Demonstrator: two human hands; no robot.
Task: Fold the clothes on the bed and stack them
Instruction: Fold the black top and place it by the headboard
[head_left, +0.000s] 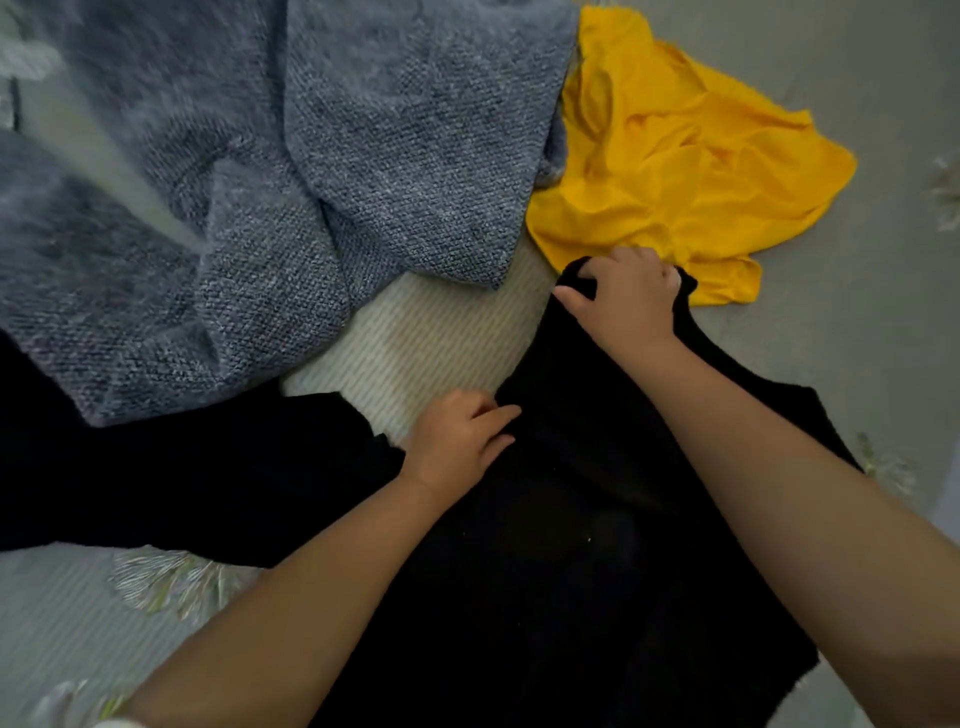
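Both forearms reach forward from the bottom edge over a black garment (571, 545) spread on the bed (857, 364). The right hand (626, 301) is extended farther, its fingers (660, 273) curled down around the garment's far top edge, gripping a bunched fold of the black fabric right beside a crumpled yellow garment (675, 171). The left hand (457, 441) lies nearer, palm down at the black garment's left edge, with its fingers (493, 415) lightly bent and resting on the cloth; whether they pinch it cannot be told. A cream ribbed garment (431, 338) lies between the hands, partly under a grey-blue knit (311, 182).
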